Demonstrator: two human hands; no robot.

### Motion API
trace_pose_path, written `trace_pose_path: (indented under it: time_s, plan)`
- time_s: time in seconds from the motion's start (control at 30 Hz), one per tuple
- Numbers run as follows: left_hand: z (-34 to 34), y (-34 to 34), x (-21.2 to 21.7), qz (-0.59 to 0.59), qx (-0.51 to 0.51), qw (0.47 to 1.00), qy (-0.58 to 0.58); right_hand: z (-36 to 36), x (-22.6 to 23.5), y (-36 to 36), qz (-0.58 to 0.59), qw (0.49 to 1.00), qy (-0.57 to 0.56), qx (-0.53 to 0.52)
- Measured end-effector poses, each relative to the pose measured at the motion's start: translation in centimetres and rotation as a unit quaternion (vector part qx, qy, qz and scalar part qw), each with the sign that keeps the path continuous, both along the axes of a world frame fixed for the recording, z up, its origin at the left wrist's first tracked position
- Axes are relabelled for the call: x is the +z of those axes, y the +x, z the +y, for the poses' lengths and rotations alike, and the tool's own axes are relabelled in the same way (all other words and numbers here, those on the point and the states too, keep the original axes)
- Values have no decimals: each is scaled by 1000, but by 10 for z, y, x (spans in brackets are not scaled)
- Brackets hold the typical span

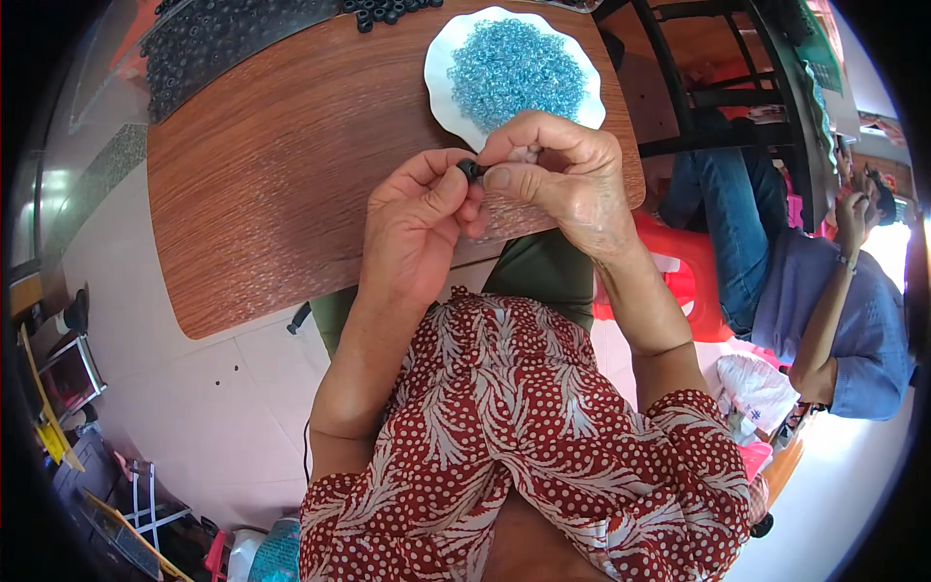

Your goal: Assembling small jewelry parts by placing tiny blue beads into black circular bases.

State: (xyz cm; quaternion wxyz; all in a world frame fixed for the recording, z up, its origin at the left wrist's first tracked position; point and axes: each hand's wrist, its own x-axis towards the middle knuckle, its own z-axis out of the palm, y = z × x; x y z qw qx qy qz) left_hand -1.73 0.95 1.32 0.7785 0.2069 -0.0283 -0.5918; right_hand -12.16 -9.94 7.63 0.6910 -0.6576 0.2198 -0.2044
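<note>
Over the near side of the brown wooden table (281,184), both my hands meet at a small round black part (469,170). My left hand (414,218) is closed, pinching the part between thumb and fingers. From the right, my right hand (577,184) is closed too, thumb and index finger pressed together at the part's right edge. Whatever sits between those right fingertips is mostly hidden. Just beyond my hands, a white wavy-rimmed plate (441,92) holds a heap of small clear-blue ring-like pieces (519,73).
Many black round parts (208,58) fill a clear container at the far left, with several more (383,12) beside it. To the right, a person in a blue top (824,301) sits near a red plastic stool (689,276). A black metal frame (684,97) stands beside the table.
</note>
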Motion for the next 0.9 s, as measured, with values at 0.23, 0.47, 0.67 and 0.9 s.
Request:
trace_pose_path:
  time_s: [0.23, 0.47, 0.67, 0.9]
  plan:
    - [-2, -3, -1, -12, 5, 1000, 25, -3, -2, 0, 24, 999, -27, -5]
    - [-5, -9, 2, -25, 6, 998, 51, -7, 3, -5, 52, 998, -34, -15]
    - [-9, -11, 4, -34, -12, 997, 65, -11, 5, -7, 72, 997, -2, -22]
    - [-10, -14, 5, -32, -8, 997, 64, -18, 8, -7, 106, 991, 74, -19]
